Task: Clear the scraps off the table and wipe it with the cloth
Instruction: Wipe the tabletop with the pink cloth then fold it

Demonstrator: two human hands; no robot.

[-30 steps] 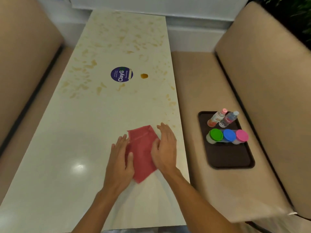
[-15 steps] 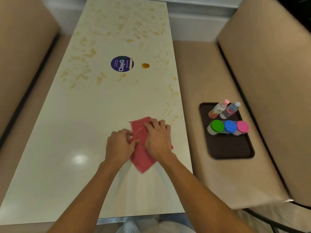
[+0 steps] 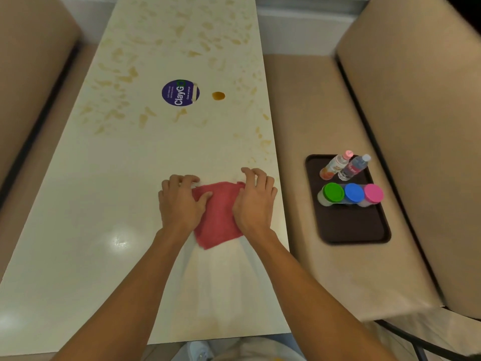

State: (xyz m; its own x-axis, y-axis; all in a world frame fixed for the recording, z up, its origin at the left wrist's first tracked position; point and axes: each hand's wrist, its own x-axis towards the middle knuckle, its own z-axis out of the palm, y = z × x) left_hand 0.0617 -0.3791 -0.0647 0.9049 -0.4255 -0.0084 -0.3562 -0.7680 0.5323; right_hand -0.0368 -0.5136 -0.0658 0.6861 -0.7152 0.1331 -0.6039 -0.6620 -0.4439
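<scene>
Cloth (image 3: 218, 217): red, folded to a rough square, flat on the table close to its right edge, between the 2 hands.
Left hand (image 3: 179, 204): palm down over the cloth's left side. Its fingers (image 3: 179, 179) were bent sharply at the knuckles, tips tucked at the far left corner. The thumb lay across the red fabric, so the hand gripped that corner.
Right hand (image 3: 256, 204): palm down over the cloth's right side. Its fingers (image 3: 253, 174) were curled over the far right corner and held it, with a small edge of cloth showing beside the index finger.
Table (image 3: 99, 217): long, pale and glossy. The far half was covered in yellow-brown smears (image 3: 122, 74).
Scrap (image 3: 218, 95): 1 small brown blob on the far half, well beyond the cloth.
Sticker (image 3: 180, 93): round, purple, printed "ClayGo", just left of the scrap.
Tray (image 3: 348, 227): dark brown, on the beige bench seat (image 3: 312, 105) to the right of the table.
On the tray: 2 small bottles (image 3: 345, 166) side by side at the far end. In front of them stood 3 jars in a touching row, with a green lid (image 3: 333, 192), a blue lid (image 3: 353, 192) and a pink lid (image 3: 373, 193).
</scene>
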